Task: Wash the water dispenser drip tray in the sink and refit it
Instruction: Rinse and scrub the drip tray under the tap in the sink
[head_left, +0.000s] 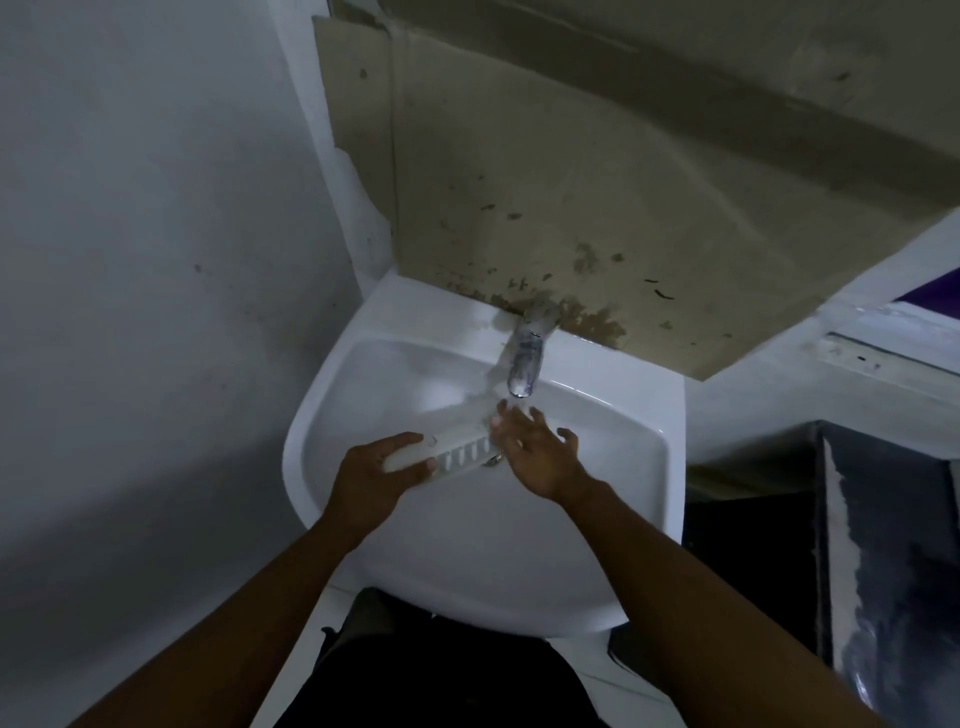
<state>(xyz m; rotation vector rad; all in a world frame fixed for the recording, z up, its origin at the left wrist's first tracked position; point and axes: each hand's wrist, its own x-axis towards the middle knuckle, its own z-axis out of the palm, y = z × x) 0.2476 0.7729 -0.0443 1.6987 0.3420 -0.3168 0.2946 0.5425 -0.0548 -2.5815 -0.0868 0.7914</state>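
Drip tray held over the sink basin, just below the tap — the left hand clamps one end, steadying it; the right hand, fingers spread and holding nothing, rubs the other end, probably rinsing.

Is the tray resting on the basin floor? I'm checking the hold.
No, the left hand holds the drip tray up above the sink.

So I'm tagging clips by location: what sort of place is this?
Probably a small washroom or utility corner: a white wall-hung basin with a chrome tap, set against a stained, peeling wall. The hands hold a drip tray over the basin.
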